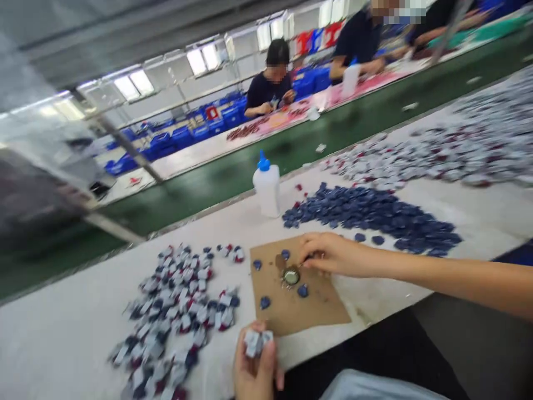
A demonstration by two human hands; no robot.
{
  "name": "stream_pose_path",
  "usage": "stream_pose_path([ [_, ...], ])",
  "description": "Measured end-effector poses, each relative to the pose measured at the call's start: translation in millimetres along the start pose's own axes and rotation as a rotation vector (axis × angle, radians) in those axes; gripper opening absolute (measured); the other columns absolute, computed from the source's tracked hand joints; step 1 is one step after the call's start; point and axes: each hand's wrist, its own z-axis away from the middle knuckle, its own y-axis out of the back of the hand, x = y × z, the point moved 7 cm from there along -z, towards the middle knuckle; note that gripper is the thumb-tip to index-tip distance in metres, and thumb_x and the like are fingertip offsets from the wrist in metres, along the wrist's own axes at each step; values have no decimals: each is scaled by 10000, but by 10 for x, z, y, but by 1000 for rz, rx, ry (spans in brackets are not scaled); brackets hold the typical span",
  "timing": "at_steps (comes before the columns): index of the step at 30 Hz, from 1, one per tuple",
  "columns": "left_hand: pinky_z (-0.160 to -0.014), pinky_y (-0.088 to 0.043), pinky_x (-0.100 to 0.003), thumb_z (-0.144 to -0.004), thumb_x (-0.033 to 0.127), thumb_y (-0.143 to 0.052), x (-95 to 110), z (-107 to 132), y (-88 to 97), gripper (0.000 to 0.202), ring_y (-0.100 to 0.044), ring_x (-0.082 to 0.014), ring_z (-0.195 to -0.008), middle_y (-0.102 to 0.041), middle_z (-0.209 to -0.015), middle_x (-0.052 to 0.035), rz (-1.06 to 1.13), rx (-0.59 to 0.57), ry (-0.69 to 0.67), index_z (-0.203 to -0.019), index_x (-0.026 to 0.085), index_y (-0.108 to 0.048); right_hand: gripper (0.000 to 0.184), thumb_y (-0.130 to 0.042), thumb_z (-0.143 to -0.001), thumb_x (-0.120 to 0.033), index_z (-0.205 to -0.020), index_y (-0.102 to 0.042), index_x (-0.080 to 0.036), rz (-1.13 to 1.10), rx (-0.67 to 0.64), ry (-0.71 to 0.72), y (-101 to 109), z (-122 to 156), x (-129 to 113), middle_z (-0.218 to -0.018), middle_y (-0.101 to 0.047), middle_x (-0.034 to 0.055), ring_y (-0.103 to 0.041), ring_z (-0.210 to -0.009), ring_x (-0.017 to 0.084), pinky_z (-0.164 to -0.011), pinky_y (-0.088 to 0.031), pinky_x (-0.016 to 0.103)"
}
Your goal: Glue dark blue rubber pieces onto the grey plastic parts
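From the head camera, the left hand (255,366) pinches a small white folded piece (256,341) upright at the table's near edge, keeping it ready. The right hand (328,254), fingers narrowed on a thin tool I cannot make out, reaches to the glue dish (291,275) on the cardboard mat (291,308), which shields the table; loose blue discs (375,214) lie heaped just beyond.

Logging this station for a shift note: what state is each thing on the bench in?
Glue bottle: upright, blue cap on.
Cardboard sheet: flat, a few blue pieces on it.
Small round dish: on the cardboard, at the right hand's fingertips.
White piece: pinched in the left hand.
Blue pieces: loose pile.
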Motion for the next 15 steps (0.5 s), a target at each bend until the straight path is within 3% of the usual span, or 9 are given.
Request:
stream_pose_path([
  [1,-349,-351,-148,-655,456,-769,29,27,-69,393,-421,-30,-463,-604,-830,1,40,-27,9,-898,178,-634,233,-457,-816,-266,-890,-664,-190,-36,-3,-27,-32,-9,33,-1012,-621,79,-618,-553,102,-500,-521,243],
  [3,-319,-314,-118,-564,498,-808,103,49,-191,451,-374,-26,-447,-530,-679,31,134,-42,35,-842,179,-653,180,-474,-790,-288,-863,-616,-204,-84,-23,-83,-101,-15,93,-902,-634,53,-645,-580,130,-536,-545,266],
  [7,-361,-396,-123,-592,456,-803,235,110,-289,476,-525,-102,-648,-589,-814,-34,216,-1,69,-966,183,-695,133,-491,-768,-293,-866,-548,-223,-108,-94,-147,-218,-23,152,-689,-653,18,-684,-665,188,-618,-563,310],
  [10,-413,-454,-149,-637,406,-782,241,158,-328,459,-570,-142,-751,-615,-863,-52,234,-35,123,-1036,193,-702,217,-496,-785,-329,-956,-582,-228,-79,-89,-132,-222,-61,134,-706,-683,26,-697,-706,215,-639,-560,334],
  [15,-540,-518,-196,-582,331,-826,250,153,-347,394,-653,-165,-757,-705,-830,-63,263,-1,141,-934,178,-736,304,-555,-783,-443,-979,-691,-255,144,63,-15,-159,-128,90,-783,-715,34,-670,-660,222,-612,-529,348],
])
